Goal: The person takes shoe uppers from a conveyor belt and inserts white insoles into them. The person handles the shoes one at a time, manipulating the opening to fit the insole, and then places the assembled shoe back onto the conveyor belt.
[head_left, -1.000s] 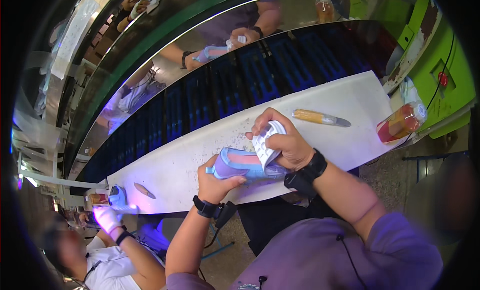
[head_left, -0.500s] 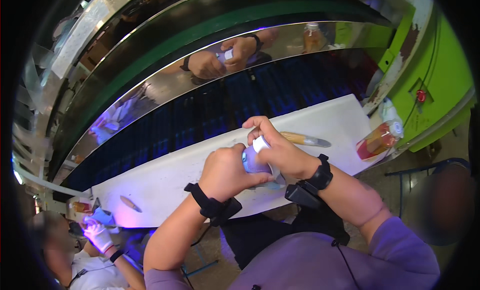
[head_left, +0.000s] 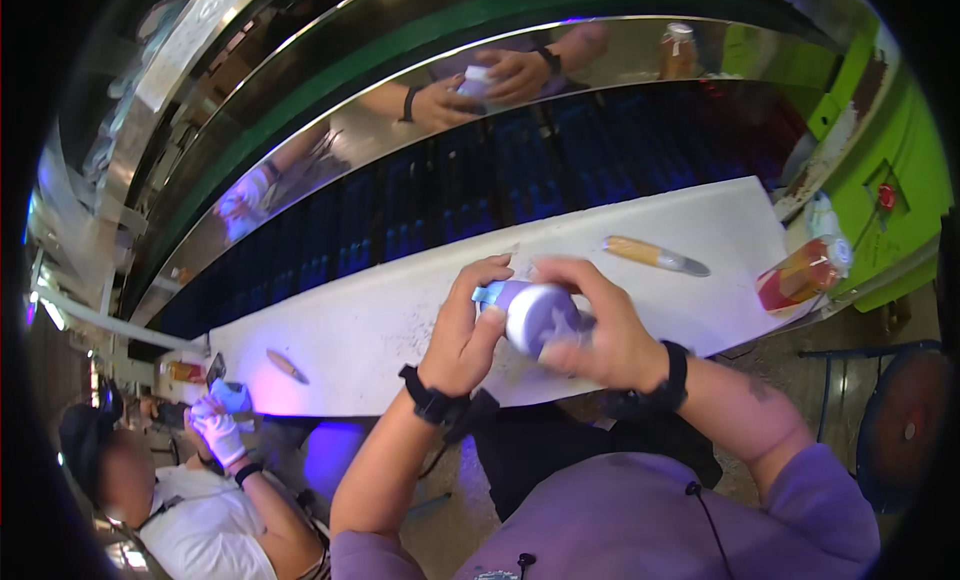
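Observation:
Over the white bench [head_left: 380,330], a rounded purple piece [head_left: 548,320] with a white band and a light-blue end sits between my hands; its exact kind I cannot make out. My left hand [head_left: 462,330] wraps the light-blue end, thumb across the near side. My right hand [head_left: 615,330] curves round the purple end, fingers above and thumb below, slightly blurred. To the right of my hands, a knife with a wooden handle [head_left: 640,251] lies on the bench.
A bottle with a red-and-amber wrapper [head_left: 800,275] stands at the bench's right end, beside a green machine panel [head_left: 895,240]. Another small knife [head_left: 287,365] lies on the left. There a co-worker's gloved hand [head_left: 218,430] holds something light blue. A reflective strip [head_left: 370,130] runs behind.
The purple piece has been turned, so its rounded purple end faces right. My right hand has opened wider and shifted right round it. The whole view has shifted a little.

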The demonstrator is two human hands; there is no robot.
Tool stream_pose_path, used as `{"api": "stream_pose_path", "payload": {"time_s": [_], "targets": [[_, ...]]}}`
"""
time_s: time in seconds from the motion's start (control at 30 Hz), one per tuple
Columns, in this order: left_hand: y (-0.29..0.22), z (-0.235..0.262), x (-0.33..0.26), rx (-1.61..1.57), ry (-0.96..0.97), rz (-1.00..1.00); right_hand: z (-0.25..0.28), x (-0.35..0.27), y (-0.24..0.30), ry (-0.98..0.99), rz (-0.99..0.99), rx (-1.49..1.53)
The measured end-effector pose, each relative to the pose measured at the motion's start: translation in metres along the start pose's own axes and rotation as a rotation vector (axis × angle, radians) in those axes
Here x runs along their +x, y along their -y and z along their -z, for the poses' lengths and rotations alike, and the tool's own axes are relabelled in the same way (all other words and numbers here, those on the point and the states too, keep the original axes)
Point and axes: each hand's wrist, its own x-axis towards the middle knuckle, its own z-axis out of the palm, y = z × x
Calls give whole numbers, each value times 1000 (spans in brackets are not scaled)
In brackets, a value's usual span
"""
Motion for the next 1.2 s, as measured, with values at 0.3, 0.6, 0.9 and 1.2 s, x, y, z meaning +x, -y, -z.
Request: {"api": "stream_pose_path", "payload": {"time_s": [0.3, 0.6, 0.9, 1.2], "targets": [[-4, -4, -97, 189, -52, 79, -24, -59, -23, 226, -90, -461], [-2, 0, -85, 69, -61, 173, -7, -60, -46, 181, -93, -308], [-16, -8, -93, -315, -554, 158, 199, 94, 94, -52, 401, -566], [31, 29, -123, -167, -482, 218, 286, 377, 241, -372, 364, -1790]]}}
